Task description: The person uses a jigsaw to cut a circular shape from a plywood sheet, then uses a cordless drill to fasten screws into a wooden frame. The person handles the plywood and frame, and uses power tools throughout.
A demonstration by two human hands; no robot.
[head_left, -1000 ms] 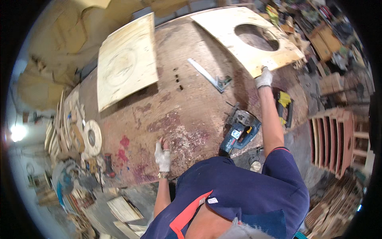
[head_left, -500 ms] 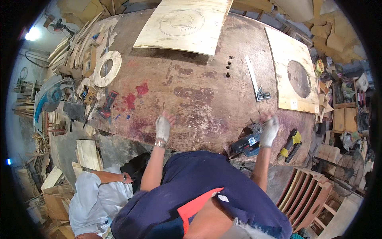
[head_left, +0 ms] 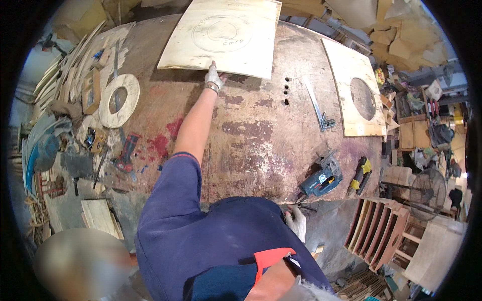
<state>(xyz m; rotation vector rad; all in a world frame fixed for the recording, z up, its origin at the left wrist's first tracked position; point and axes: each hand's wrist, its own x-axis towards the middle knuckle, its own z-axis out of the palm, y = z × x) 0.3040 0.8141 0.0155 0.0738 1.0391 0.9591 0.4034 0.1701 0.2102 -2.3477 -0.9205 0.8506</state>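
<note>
My left hand (head_left: 215, 80), in a white glove with bare fingertips, reaches far across the workbench (head_left: 246, 173). It grips the near edge of a plywood board (head_left: 175, 47), thumb on top. Circles and handwriting are pencilled on the board. By my right side, below the bench's front edge, hangs my gloved right hand (head_left: 297, 223), holding nothing visible, fingers loosely apart. A blue-grey jigsaw (head_left: 319, 180) lies on the bench just beyond it. Right of that saw is a yellow and black tool (head_left: 360, 175). Farther back lies a combination square (head_left: 316, 106).
A plywood panel with a round hole (head_left: 349, 123) lies at the right. A wooden ring (head_left: 105, 105), a red and black cordless drill (head_left: 126, 153) and wood strips occupy the left side. A standing fan (head_left: 427, 193) and slatted wooden frames (head_left: 384, 231) stand right of the bench.
My left hand has reached forward to the plywood board's near edge. My right hand has drawn back from beside the jigsaw to below the bench edge.
</note>
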